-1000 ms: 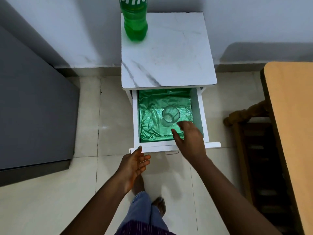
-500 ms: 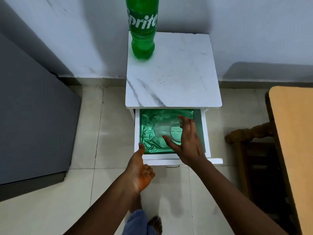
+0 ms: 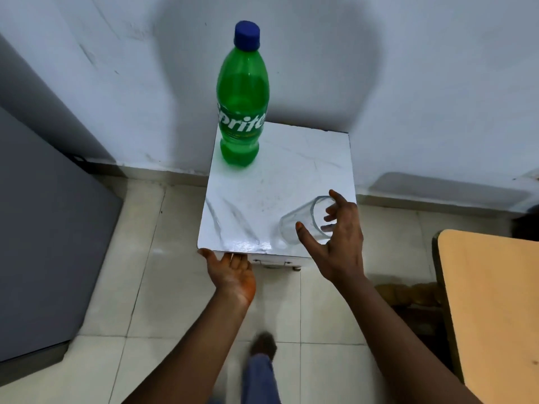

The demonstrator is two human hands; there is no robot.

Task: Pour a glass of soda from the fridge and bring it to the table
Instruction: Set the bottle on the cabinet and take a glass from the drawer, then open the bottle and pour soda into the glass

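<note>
Left hand (image 3: 232,272) is spread flat, palm up, at the front edge of the white marble-topped desk (image 3: 291,176). Right hand (image 3: 339,243) is wrapped around a tilted clear drinking glass (image 3: 300,224) above the front right corner. Capped green plastic Sprite bottle (image 3: 242,112) is stood upright at the back left.

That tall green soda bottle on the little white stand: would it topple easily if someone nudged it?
Probably, if pushed high up: the Sprite bottle is tall over a narrow base and stands near the marble-look top's back left corner. It looks mostly full, so likely heavy enough to resist a light touch. Its blue cap is on, so a fall shouldn't spill.
</note>
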